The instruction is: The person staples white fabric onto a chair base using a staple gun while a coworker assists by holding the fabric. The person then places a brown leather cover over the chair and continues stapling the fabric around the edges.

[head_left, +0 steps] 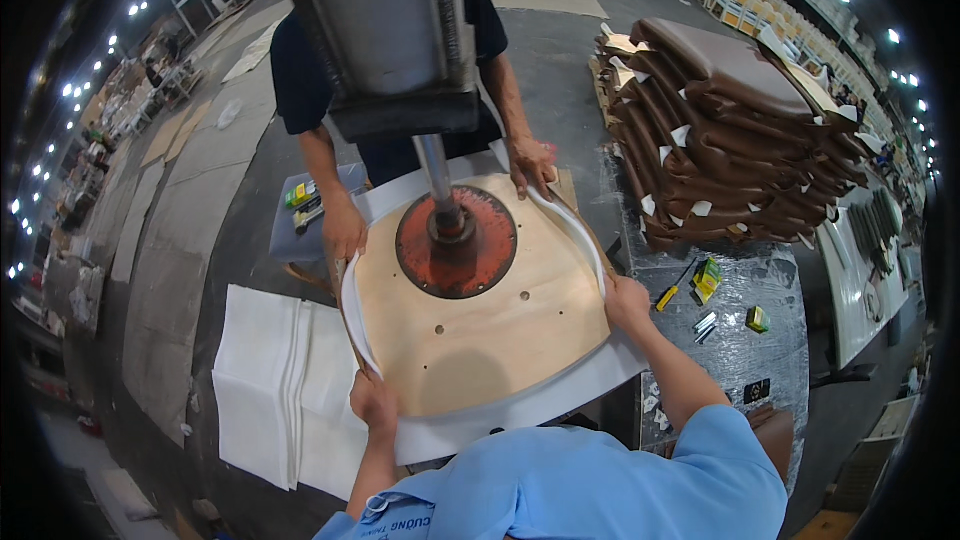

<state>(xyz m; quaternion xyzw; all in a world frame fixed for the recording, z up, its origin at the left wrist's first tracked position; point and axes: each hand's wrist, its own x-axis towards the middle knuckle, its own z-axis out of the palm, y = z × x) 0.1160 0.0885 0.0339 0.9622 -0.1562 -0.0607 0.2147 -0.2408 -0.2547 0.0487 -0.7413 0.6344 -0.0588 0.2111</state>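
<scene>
Press: grey column [385, 30] descends from the top of the view; its rod ends in a round red pressure plate [457, 242] seated on the panel, slightly toward the far side of centre.
Plywood seat panel [480, 325]: pale, rounded, lying flat under the plate; wider across than deep, so its long axis runs left to right between the two hands. It sits directly ahead of the wearer.
White covering sheet [520, 405]: spread beneath the panel, its edges drawn up over the left and right rims, its near margin still flat.
Left hand [372, 402]: closed on the sheet edge at the panel's near-left corner.
Right hand [626, 300]: gripping the folded sheet at the right rim, farther forward than the left hand.
Reach: both hands touch the panel; the right sits nearer the plate.
Co-worker: a person in a dark shirt opposite, one hand [345, 228] on the far-left rim, the other hand [530, 165] on the far-right rim.
Stack of brown seat cushions [735, 130]: on the right bench, well apart.
White sheet pile [265, 380]: left, beside the panel.
Yellow-handled tool [668, 297]: just beside the right hand.
</scene>
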